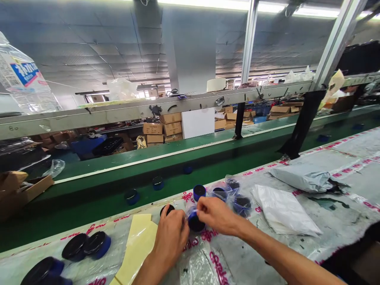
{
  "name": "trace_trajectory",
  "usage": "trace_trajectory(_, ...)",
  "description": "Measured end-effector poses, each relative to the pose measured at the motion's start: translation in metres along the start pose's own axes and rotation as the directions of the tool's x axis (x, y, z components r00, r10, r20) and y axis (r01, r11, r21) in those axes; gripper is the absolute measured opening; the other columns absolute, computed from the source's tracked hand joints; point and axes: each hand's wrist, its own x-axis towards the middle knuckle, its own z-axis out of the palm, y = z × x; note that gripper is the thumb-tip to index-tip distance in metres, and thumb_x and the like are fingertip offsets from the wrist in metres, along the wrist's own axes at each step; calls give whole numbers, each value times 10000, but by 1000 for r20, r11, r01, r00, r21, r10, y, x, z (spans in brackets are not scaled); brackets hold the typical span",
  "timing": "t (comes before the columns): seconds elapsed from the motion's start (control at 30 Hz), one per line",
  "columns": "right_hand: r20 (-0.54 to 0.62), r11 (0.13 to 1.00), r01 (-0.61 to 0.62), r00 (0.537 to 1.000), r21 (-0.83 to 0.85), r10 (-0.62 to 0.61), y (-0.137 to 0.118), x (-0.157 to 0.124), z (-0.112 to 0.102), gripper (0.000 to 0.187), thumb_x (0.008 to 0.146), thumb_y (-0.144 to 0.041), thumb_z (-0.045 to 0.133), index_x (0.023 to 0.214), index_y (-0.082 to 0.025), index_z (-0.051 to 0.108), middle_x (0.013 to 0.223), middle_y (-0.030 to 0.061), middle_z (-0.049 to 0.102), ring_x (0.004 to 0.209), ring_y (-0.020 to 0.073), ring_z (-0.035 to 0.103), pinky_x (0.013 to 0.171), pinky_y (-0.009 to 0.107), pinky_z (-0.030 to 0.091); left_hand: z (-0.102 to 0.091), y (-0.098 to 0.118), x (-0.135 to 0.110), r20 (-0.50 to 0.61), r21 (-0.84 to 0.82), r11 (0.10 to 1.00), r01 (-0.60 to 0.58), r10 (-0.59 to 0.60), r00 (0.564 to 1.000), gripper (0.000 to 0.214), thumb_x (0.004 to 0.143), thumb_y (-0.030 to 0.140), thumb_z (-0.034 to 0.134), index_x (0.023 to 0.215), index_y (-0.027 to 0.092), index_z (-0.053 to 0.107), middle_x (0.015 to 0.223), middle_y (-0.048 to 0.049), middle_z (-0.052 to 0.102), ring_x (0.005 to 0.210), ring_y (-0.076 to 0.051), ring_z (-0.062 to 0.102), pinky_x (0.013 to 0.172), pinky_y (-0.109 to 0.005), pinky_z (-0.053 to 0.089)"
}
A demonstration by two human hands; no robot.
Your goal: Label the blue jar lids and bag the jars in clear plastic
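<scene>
My right hand is closed in a pinch at a clear plastic bag, over a round blue-and-black cap-like piece that appears to be inside it. Close by on the left, my left hand has its fingers curled together at the bag's side; what they pinch is hidden. Just behind its knuckles a black round piece shows in part. Beyond my right hand stand a loose blue-and-black piece and several bagged ones. Flat clear bags lie below my hands.
Yellow paper sheets lie left of my left hand, with more round pieces further left. White bags and a grey package lie right. A green conveyor belt carrying several pieces runs behind the table, under a metal rail.
</scene>
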Motion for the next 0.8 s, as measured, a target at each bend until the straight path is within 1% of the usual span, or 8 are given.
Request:
trace_trajectory(0.1,-50,984,-173,983,34,174,9,-6,-12,136,891,-129,542,840,-208,640,735,-15,713,636,143,646,534,238,319,-6,12,7,6,-94,985,143,-143,990,176,894,173,481,775,227,600,695,6,708,684,-190,661,974,-427,494)
trace_trajectory(0.2,-102,964,-264,959,13,264,16,-17,-13,146,865,-112,573,782,-202,653,730,31,712,709,204,670,570,264,316,-2,23,14,-23,-68,983,171,-173,985,191,887,160,477,800,210,639,714,-29,730,721,-216,686,983,-443,480)
trace_trajectory(0.37,-162,970,-240,957,28,241,26,-34,-14,225,915,-119,558,1067,-216,692,843,51,758,770,227,703,642,282,394,-2,36,17,-71,-37,992,120,-122,990,295,949,187,411,828,208,680,748,-39,743,747,-207,703,1102,-472,373)
trace_trajectory(0.43,-192,972,-231,953,45,235,28,-39,-18,227,927,-129,556,1076,-225,697,878,44,765,795,219,710,666,280,420,-6,39,15,-78,-85,990,111,-117,990,302,951,220,407,813,216,676,768,-39,745,773,-225,706,1039,-463,420)
trace_trajectory(0.5,-221,972,-229,946,54,235,30,-41,-23,192,925,-134,572,1003,-233,717,871,32,765,808,210,712,679,274,439,-8,42,17,-17,-216,964,156,-163,986,295,943,284,410,826,226,674,786,-39,752,780,-249,710,884,-424,490)
trace_trajectory(0.6,-280,965,-256,923,63,264,33,-44,-29,192,928,-131,576,994,-239,721,848,20,759,801,199,709,690,266,468,-3,46,27,156,-475,829,294,-250,956,304,914,400,423,842,237,669,774,-33,761,751,-257,721,706,-358,500)
trace_trajectory(0.7,-375,952,-291,876,94,304,39,-54,-38,201,958,-144,545,1060,-227,697,913,26,760,850,187,708,749,262,504,10,54,46,286,-701,592,398,-277,917,347,850,519,487,836,218,659,795,-48,772,760,-254,741,721,-345,532)
trace_trajectory(0.8,-481,935,-324,802,145,353,52,-83,-52,204,1003,-215,495,1111,-201,667,1017,67,752,926,196,697,823,288,525,22,58,60,398,-808,344,478,-280,874,424,767,591,560,844,183,644,846,-87,775,745,-256,752,736,-358,550)
